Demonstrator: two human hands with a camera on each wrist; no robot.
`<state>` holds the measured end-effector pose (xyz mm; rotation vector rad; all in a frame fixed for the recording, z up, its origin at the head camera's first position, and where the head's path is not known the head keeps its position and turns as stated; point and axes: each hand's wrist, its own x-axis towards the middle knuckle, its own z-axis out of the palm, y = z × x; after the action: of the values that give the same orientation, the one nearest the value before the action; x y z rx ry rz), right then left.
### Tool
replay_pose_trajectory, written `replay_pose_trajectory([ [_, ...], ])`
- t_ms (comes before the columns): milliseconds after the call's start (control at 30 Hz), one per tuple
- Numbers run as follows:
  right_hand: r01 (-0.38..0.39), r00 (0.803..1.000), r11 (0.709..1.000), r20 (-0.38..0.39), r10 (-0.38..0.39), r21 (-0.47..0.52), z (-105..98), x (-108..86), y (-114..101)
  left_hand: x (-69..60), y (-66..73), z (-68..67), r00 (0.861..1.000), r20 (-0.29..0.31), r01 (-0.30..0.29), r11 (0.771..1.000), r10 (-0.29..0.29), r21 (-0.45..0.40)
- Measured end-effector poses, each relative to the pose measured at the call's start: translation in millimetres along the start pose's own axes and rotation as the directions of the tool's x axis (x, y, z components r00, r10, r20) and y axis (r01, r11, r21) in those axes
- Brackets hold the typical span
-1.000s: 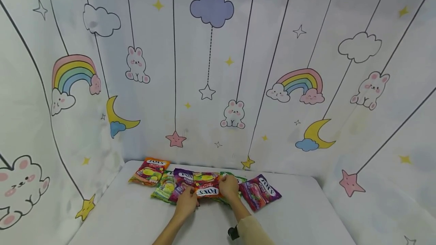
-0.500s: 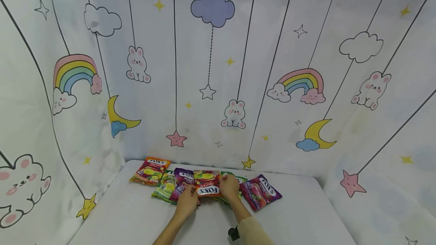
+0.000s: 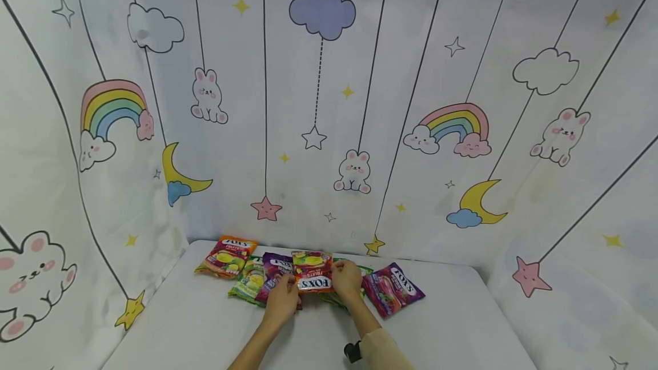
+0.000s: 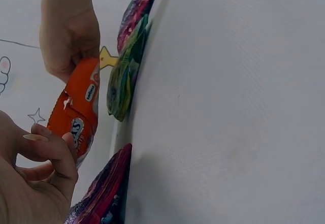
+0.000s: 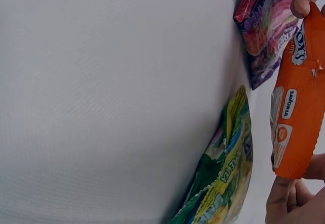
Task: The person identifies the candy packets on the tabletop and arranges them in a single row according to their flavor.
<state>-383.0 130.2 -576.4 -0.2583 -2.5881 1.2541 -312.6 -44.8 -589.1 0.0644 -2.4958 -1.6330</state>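
An orange candy bag (image 3: 314,272) marked FOX'S is held up between both hands, its lettering upside down in the head view. The left hand (image 3: 282,301) pinches its left edge, and the right hand (image 3: 346,280) grips the right edge. Both wrist views show the orange bag (image 4: 79,104) raised above the table, its orange back (image 5: 299,99) towards the right wrist camera. Behind the left hand lies a purple candy bag (image 3: 276,270), overlapping a green candy bag (image 3: 250,281). Another green bag (image 3: 336,300) lies partly hidden under the orange bag and right hand.
On the white table (image 3: 432,336), a second orange bag (image 3: 226,257) lies at the back left. A second purple bag (image 3: 393,290) lies right of the right hand. A white backdrop (image 3: 236,159) with printed drawings stands behind the table. A small black object (image 3: 352,352) is at the right sleeve.
Both hands have lifted the orange bag slightly upward, and more of the green bag beneath it shows. The other bags stay where they were.
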Motion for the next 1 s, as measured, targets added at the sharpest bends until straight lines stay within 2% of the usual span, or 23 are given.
replay_pose_trajectory([
  [400, -0.047, 0.998, 0.998, -0.029, 0.048, 0.05, 2, -4.9, -9, -1.6, 2.8, -8.3, 1.0, -0.016, 0.025, 0.999, -0.024, 0.024],
  [800, 0.012, 0.997, 0.996, -0.077, -0.005, 0.083, -2, -16.3, -22, 0.6, 4.8, -16.3, 0.998, -0.065, 0.014, 0.999, -0.011, 0.047],
  [1000, -0.005, 0.996, 0.995, -0.092, 0.014, 0.1, 1, -21.6, -27, 0.4, 1.8, -20.6, 0.997, -0.081, 0.017, 0.999, -0.013, 0.049],
])
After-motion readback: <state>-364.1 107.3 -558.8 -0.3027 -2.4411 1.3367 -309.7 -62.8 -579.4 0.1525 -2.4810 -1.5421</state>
